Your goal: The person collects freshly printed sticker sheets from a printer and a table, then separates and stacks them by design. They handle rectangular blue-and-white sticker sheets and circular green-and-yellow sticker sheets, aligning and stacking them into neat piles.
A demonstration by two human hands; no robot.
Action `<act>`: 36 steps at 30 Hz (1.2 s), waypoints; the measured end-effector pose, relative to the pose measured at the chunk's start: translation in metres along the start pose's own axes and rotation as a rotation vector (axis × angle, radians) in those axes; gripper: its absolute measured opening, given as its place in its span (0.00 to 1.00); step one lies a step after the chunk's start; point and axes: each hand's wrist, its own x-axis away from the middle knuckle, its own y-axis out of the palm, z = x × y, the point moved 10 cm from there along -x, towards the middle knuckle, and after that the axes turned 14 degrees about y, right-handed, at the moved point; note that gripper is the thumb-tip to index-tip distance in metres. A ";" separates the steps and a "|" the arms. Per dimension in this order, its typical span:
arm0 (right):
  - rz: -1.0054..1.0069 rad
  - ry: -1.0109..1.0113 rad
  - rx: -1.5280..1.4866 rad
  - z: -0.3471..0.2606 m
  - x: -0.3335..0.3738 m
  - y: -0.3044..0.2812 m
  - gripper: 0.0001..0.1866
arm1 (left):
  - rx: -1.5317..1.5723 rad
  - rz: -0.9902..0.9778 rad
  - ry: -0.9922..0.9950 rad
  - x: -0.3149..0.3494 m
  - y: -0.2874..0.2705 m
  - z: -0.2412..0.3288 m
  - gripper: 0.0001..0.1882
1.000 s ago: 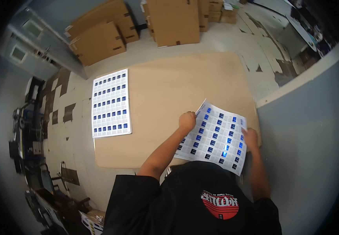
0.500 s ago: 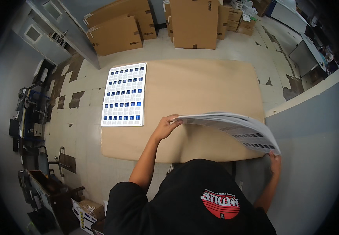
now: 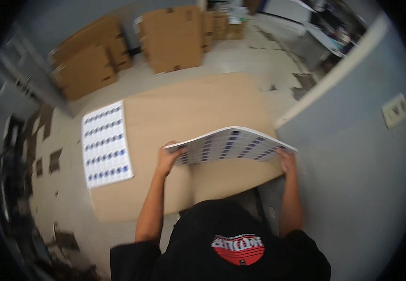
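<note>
A thin stack of large printed sheets point(image 3: 231, 144), white with rows of small dark blue blocks, is held up over the brown-covered table point(image 3: 175, 105). My left hand point(image 3: 168, 158) is closed on its left end, thumb on the near face. At the opposite end, my right hand point(image 3: 286, 160) grips the right corner, beyond the table's right side. The sheets bow upward in the middle, their printed faces tilted toward me. Another pile of matching sheets point(image 3: 107, 144) lies flat at the table's left side, out of reach of either hand's fingers.
Large flattened cardboard boxes point(image 3: 172, 40) lean beyond the table's far edge, with more cardboard point(image 3: 85, 70) to their left. A grey-blue wall point(image 3: 348, 164) with an outlet plate point(image 3: 394, 111) stands close on the right. Equipment along the left is blurred.
The view has swung to the right. My right hand has come up and nearer my left, and the held sheets now arch in the middle instead of drooping at the right.
</note>
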 end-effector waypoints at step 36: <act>-0.031 -0.055 0.094 0.014 0.026 0.034 0.11 | 0.060 -0.015 -0.190 -0.005 -0.053 -0.066 0.19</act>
